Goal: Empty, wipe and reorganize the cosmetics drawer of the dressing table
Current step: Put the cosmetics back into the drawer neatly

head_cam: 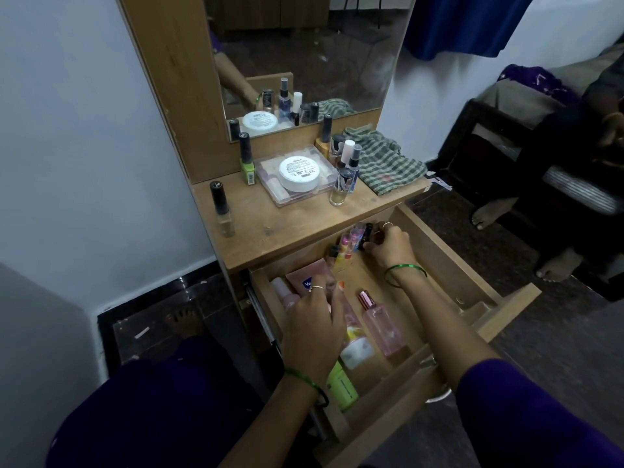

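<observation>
Drawer [439,251] was pulled open below the tabletop [266,224], partway through, stage unclear: either being emptied or refilled. Judged as reorganizing, since items inside lay in tidy rows, but can't confirm.

Right hand [388,246] was at far end of drawer, fingers curled round a small dark bottle [367,233], next to a row of small coloured lip-balm-type tubes [347,243]. Left hand [312,319] was over the near-left part of drawer, fingers bent down onto the laid-flat bottles; whether it gripped one, cannot tell. Under and beside it: pink tube [304,276], pale pink bottle [282,292], bottle with white cap [356,352], green bottle [342,386]. Clear pink perfume bottle [381,324] lay flat mid-drawer.

Still out on tabletop: white round jar [299,172] sitting on clear plastic case [290,194], green nail polish [247,163], tall bottle with black cap [221,207] at left edge, cluster of small spray bottles [344,167] right of case. Green checked cloth [385,163] lay crumpled at far right of tabletop, untouched. Likely left: move those back in, close drawer.

Room: mirror [304,55] above tabletop, white wall [84,130] left, dark speckled floor [557,332], blue curtain [466,25] far right, another person's bare feet [486,214] at right.
</observation>
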